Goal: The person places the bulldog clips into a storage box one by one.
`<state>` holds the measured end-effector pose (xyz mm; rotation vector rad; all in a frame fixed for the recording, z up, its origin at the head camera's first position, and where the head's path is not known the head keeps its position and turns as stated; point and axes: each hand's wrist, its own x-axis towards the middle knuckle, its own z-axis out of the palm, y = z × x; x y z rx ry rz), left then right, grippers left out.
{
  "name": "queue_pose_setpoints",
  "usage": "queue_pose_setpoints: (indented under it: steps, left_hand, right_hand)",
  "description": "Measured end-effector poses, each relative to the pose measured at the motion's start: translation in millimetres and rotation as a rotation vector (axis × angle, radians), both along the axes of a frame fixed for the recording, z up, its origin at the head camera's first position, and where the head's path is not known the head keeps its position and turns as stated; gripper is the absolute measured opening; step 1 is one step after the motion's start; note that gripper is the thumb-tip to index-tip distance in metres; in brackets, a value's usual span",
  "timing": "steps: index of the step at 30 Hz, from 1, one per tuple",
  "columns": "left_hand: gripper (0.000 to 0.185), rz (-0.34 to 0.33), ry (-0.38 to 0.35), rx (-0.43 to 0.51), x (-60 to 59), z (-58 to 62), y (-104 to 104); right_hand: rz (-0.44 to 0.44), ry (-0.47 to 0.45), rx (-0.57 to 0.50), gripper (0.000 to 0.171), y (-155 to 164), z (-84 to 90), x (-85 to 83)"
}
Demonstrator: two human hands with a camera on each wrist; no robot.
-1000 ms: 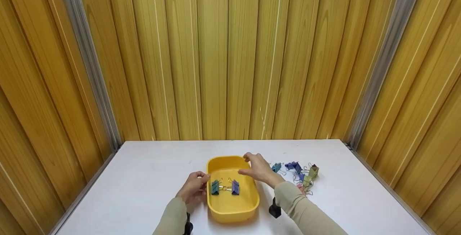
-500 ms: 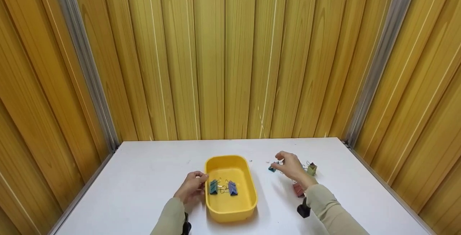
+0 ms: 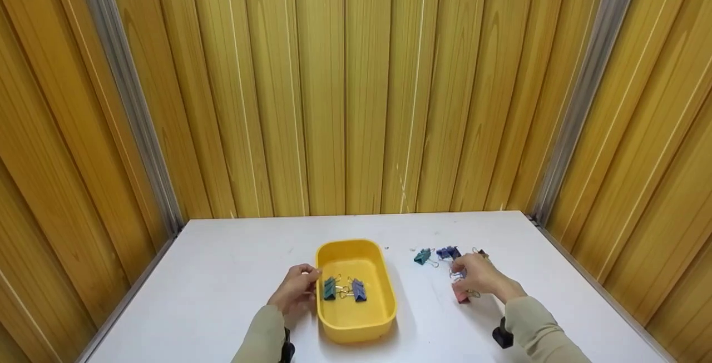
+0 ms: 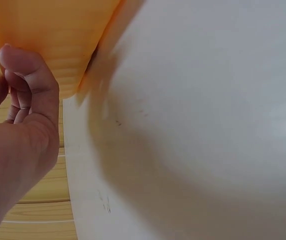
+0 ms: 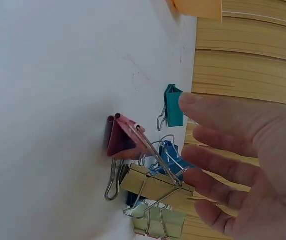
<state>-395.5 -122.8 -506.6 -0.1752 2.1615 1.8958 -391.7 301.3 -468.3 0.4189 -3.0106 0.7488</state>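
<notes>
My left hand [image 3: 295, 286] grips the left rim of a yellow plastic bin [image 3: 356, 329], with thumb and fingers at its wall in the left wrist view. Inside the bin lie a green binder clip [image 3: 330, 288] and a purple binder clip [image 3: 358, 291], handles facing each other. My right hand [image 3: 484, 278] hovers over a cluster of binder clips, fingers spread and holding nothing in the right wrist view. Nearest to it are a red binder clip [image 5: 125, 140], a yellow binder clip [image 5: 155, 184] and a blue binder clip [image 5: 170, 157]. The hand partly hides the cluster in the head view.
A teal binder clip [image 3: 423, 256] lies apart, left of the cluster. At the cluster's end sits a pale green binder clip [image 5: 159, 221]. Everything stands on a white table [image 3: 233, 257], enclosed by wood-patterned walls [image 3: 328, 85].
My right hand has moved from over the bin's right side out to the right, past the teal clip, to the red clip. The left hand has stayed at the bin's rim.
</notes>
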Motion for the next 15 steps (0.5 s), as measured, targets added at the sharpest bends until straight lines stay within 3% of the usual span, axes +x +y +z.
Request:
queue_pose_setpoints:
  steps: [9, 15]
  left_hand:
    - [0.022, 0.01, -0.01, 0.011, 0.4, 0.6, -0.5]
    - [0.018, -0.007, 0.01, 0.005, -0.5, 0.5, 0.1]
  right_hand:
    - [-0.013, 0.018, 0.175, 0.038, -3.8, -10.7, 5.8]
    - [-0.016, 0.045, 0.198, 0.041, -5.7, -19.7, 5.1]
